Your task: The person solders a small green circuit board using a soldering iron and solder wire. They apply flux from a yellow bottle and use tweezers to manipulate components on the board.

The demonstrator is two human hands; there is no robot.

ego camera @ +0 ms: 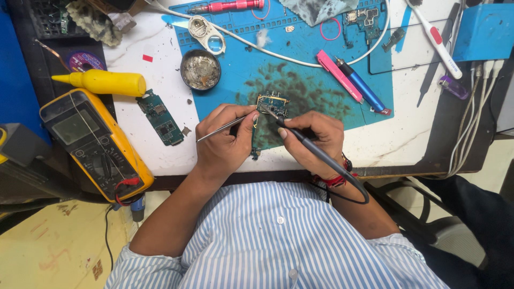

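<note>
Circuit board (272, 103), lying on the blue mat (300, 43), is worked on with tweezers (222, 129) gripped in the closed left hand (222, 142) and a soldering iron (305, 143) gripped in the closed right hand (313, 139).

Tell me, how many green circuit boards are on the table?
3: one circuit board under the hands' tools, one beside the yellow bottle, one at the mat's top right. Others may be hidden.

White table (396, 142) w/ blue mat (300, 48), yellow multimeter (93, 144), yellow bottle (101, 82), green board (160, 118)
</note>
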